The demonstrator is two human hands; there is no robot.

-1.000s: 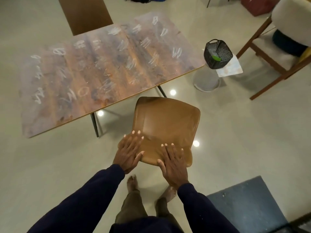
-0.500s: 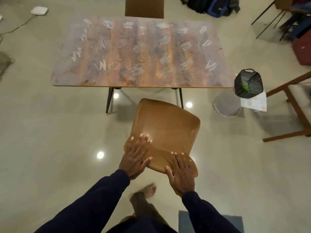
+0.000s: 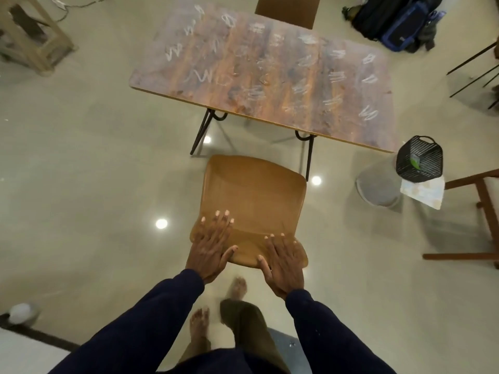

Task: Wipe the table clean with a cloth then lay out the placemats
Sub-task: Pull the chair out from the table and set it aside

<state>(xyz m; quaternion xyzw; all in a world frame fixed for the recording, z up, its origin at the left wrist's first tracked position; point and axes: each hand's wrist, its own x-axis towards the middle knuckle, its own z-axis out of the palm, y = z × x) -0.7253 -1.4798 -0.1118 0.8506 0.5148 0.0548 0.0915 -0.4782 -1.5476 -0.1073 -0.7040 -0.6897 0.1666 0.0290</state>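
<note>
Table (image 3: 270, 68) stands ahead of me on black hairpin legs, its brown wooden top covered from end to end in white scribbled marks (image 3: 201, 75). Nothing else lies on it that I can make out.

Between the table and me is a tan chair (image 3: 253, 190), its seat facing the table's near edge and close to it. My left hand (image 3: 210, 249) lies flat over the left end of the chair's backrest, fingers straight and pointing toward the seat, thumb spread out along the top edge. My right hand (image 3: 282, 261) lies the same way over the right end, fingers straight, thumb angled inward. Neither hand curls round the backrest; both rest on it, palms down. Dark sleeves cover both arms, and bare feet show on the pale floor below.

To the right of the table a black mesh basket (image 3: 420, 160) sits on a round pale stool (image 3: 378, 188), with a light patterned sheet (image 3: 424, 191) under it; I cannot tell whether that is a cloth or a placemat. Something green shows inside the basket. A brown chair (image 3: 287, 8) stands at the table's far side, and dark bags (image 3: 397, 20) lie on the floor beyond.
</note>
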